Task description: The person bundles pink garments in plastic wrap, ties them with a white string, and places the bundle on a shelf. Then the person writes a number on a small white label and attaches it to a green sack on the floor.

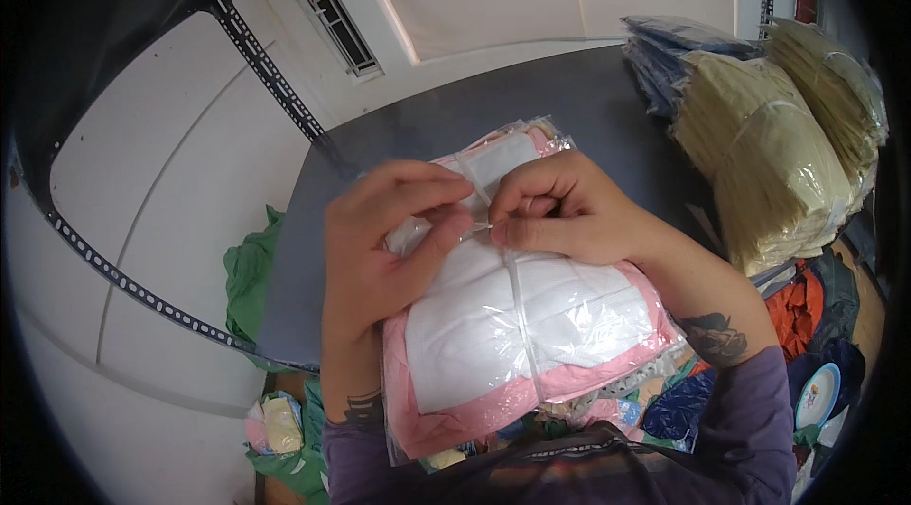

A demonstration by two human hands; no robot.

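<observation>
A bundle of folded pink and white cloth in clear plastic (462,341) lies before me, its near part reaching over the edge of the grey table (427,106). A pale tie strip (523,320) runs lengthwise around it. Over the middle of the bundle, my right hand (562,213) pinches a thin end of the strip between thumb and index finger. My left hand (398,227) is beside it, fingers bent and thumb near the same strip; whether it grips the strip or the crumpled plastic under it cannot be told.
Tied stacks of cream cloth in clear plastic (776,156) stand at the right, with blue packed cloth (683,53) behind. A perforated metal post (270,78) rises at the table's left. Green cloth or sheeting (253,284) hangs by the left edge. Packets and coloured plastic lie below.
</observation>
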